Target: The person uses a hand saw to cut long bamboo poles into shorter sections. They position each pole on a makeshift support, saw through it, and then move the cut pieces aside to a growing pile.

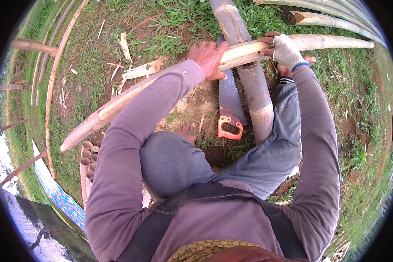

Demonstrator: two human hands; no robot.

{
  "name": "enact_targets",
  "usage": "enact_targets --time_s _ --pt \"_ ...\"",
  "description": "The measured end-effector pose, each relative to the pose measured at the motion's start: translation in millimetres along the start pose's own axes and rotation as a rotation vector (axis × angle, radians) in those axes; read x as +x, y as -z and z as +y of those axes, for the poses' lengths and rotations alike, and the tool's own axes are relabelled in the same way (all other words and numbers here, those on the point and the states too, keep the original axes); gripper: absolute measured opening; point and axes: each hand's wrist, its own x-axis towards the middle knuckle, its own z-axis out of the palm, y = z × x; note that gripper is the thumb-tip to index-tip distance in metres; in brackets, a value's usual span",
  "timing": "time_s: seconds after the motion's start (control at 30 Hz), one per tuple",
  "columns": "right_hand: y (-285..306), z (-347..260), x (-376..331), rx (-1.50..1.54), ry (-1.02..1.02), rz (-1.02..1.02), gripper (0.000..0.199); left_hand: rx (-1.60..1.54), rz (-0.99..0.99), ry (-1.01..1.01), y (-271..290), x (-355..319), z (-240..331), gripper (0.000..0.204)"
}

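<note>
A long pale bamboo pole [244, 51] lies slantwise in front of me, across a thick grey bamboo trunk [258, 94]. My bare left hand [208, 59] grips the pole just left of the trunk, its fingers over the top and its thumb on the near side. To the right of the trunk my right hand [287, 49], in a whitish glove with a blue cuff, has its fingers wrapped round the same pole. A handsaw [231, 98] with an orange handle rests along the trunk's left side, handle toward me, its blade tip partly hidden behind the pole.
Several cut bamboo tubes [88, 153] are stacked at my left, ends up. More bamboo poles [323, 19] lie at the far right. Split pieces [142, 70] and shavings litter the grass and soil. A thin curved pole [52, 87] stands at the left. My bare feet flank the trunk.
</note>
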Motion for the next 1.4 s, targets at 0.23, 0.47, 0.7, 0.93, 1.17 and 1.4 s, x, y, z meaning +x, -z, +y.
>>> enact_targets --time_s 0.23,0.47,0.7,0.93,1.17,1.4 --pt "-15 -44 -42 -0.268 0.021 0.406 0.051 -0.081 -0.152 0.086 15 62 43 0.096" --pt "-125 -204 -188 -0.038 0.023 -0.666 0.037 -0.044 -0.143 0.07 13 66 42 0.092" --pt "-175 -213 -210 -0.108 -0.024 -0.745 0.055 -0.027 -0.139 0.108 12 -8 -19 0.089" --pt "-203 -226 -211 -0.03 -0.296 -0.531 0.047 -0.007 -0.078 0.124 -1 -106 -86 0.092" --pt "-87 -272 -256 -0.026 -0.174 -0.3 0.04 -0.065 -0.033 0.127 -7 -123 -97 0.084" --pt "14 -247 -352 0.615 -0.336 0.233 0.026 -0.012 -0.014 0.13 -14 -116 -100 0.094"
